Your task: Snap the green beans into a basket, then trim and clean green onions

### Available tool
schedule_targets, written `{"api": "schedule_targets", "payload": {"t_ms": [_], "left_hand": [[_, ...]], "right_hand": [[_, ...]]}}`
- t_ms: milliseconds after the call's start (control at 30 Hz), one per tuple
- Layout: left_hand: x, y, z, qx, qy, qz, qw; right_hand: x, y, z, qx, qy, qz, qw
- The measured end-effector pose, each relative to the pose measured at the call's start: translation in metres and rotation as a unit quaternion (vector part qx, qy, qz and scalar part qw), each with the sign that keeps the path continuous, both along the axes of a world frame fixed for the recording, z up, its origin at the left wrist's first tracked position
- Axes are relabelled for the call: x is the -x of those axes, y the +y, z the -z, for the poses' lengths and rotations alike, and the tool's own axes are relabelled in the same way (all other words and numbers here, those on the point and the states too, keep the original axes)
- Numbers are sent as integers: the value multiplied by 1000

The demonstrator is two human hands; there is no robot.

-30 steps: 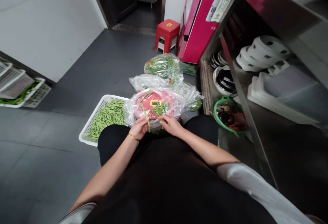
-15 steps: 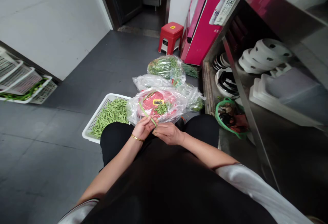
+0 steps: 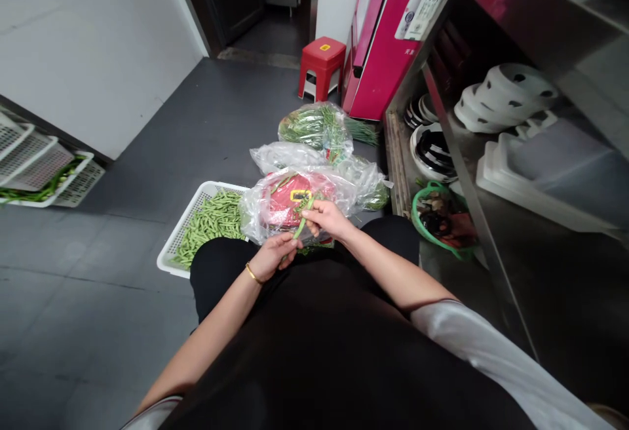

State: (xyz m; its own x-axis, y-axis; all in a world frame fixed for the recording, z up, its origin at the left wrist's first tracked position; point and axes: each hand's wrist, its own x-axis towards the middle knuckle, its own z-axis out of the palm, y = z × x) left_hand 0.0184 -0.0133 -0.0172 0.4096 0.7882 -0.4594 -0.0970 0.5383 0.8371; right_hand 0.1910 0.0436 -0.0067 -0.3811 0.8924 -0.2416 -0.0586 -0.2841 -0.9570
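Note:
A green bean [image 3: 302, 221] is stretched between my two hands, slanting up to the right. My left hand [image 3: 276, 253], with a gold bracelet at the wrist, pinches its lower end. The upper part is gripped by the fingers of my right hand [image 3: 327, 217]. Just beyond lies a red stool top [image 3: 282, 204] wrapped in clear plastic [image 3: 253, 210], with small green bits on it near my right fingers. Left of my knee, a white basket [image 3: 167, 253] holds a heap of green beans [image 3: 213, 223].
Bagged greens [image 3: 314, 125] lie past the plastic, before a red stool [image 3: 322, 66]. To the right stands a metal shelf [image 3: 484, 233] with white containers [image 3: 506, 99]; a green basket [image 3: 417, 220] sits beside it. White baskets [image 3: 81, 181] are stacked at far left.
My right hand has moved up and away from my lap, now holding the bean's upper part. My left hand has shifted slightly down to its lower end. The bean's slant has reversed.

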Motion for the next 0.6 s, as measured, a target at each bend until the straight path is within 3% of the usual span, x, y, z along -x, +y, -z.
{"api": "schedule_targets", "payload": {"t_ms": [100,167,200,300,367,467,600], "left_hand": [[5,10,19,32,103,-61,992],[7,15,29,90,103,-125,983],[8,16,32,112,76,-148,980],[5,16,31,109,-31,-159,981],[1,14,25,73,-30,-132,988],[-3,13,19,16,52,-94,994],[3,11,12,-44,110,-16,993]], "right_hand": [[5,-20,-1,-91,-52,15,994],[9,-31,1,-163,-79,-5,983],[10,-34,4,-160,-80,-31,983],[14,-33,19,-14,-47,-98,994],[15,-28,30,55,-41,-112,991],[9,-20,37,65,-61,-136,987],[-9,-11,29,99,-40,-233,967]]}}
